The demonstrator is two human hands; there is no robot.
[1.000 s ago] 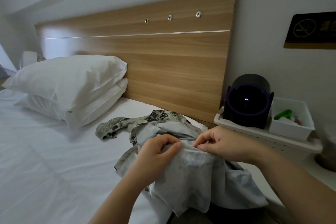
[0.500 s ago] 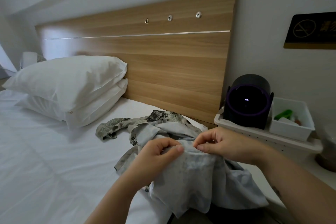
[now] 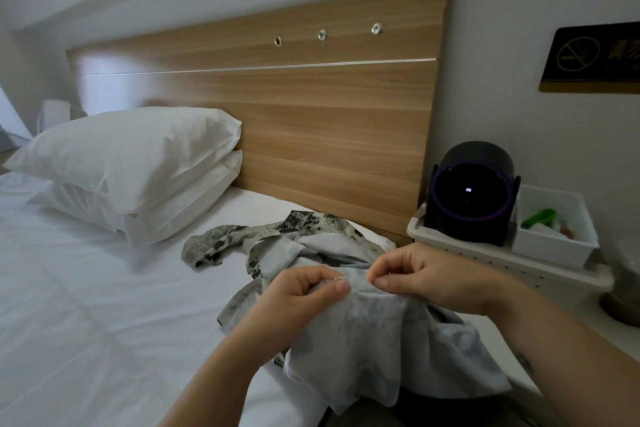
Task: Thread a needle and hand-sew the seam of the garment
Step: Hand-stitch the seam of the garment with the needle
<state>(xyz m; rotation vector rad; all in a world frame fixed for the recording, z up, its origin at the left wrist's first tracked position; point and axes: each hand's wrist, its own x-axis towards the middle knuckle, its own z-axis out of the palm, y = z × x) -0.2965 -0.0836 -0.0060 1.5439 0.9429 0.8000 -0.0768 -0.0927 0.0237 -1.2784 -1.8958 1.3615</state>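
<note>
Hold the raised fold of the garment (image 3: 363, 329), heaped at the bed (image 3: 86, 288) edge, firm in the pinching left hand (image 3: 298, 291); draw gently with the right hand (image 3: 426, 279), pinched just beside on the same fold. Needle too small to tell. Beware loose cloth underneath. Pillows (image 3: 131, 163) far left, black round device (image 3: 471, 198) and white bin (image 3: 554, 243) right, well apart.

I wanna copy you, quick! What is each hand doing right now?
Left hand: closed, pinching the garment.
Right hand: closed, pinching the garment; no needle can be made out.
</note>
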